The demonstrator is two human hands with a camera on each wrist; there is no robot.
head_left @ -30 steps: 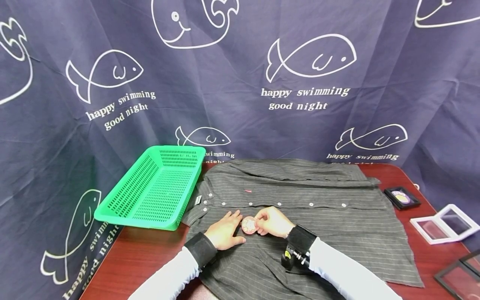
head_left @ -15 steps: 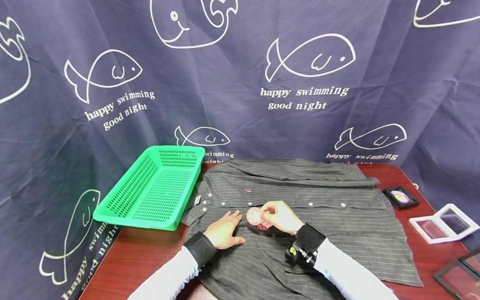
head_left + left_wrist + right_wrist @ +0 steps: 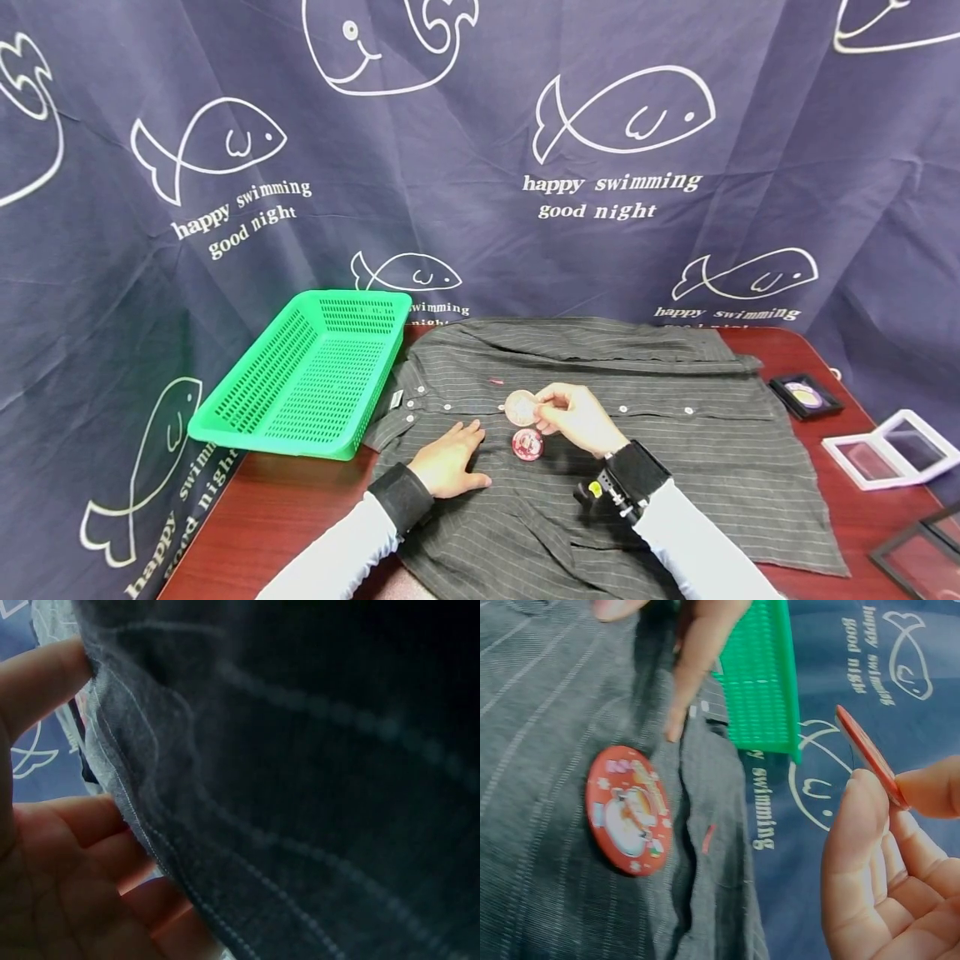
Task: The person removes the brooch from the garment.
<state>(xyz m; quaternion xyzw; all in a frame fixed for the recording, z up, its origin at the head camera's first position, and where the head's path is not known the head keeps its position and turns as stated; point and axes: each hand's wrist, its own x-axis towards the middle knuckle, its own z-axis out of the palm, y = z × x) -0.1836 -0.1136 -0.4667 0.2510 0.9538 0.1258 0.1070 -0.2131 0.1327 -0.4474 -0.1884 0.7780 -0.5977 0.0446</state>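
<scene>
A dark grey pinstriped shirt [image 3: 675,475] lies spread on the table, its row of white buttons running across. My left hand [image 3: 448,461] rests on the cloth with its fingers straight and spread. In the head view, my right hand [image 3: 573,415] pinches a round badge [image 3: 520,407] between thumb and fingers. Seen from the right wrist, that badge [image 3: 870,757] is thin, tilted nearly edge-on, with a red rim. A second, red round badge [image 3: 527,444] lies on the shirt just below it; its cartoon print shows in the right wrist view.
A green plastic basket [image 3: 352,446] stands at the left back. On the right of the red-brown table [image 3: 787,346] are a black case with a round purple-and-yellow piece [image 3: 805,395], an open white-framed case [image 3: 888,450] and a dark-framed case [image 3: 918,554].
My right hand has moved up and to the right, taking the pinched badge with it. The red badge on the shirt has come into full view. My left hand has stayed put.
</scene>
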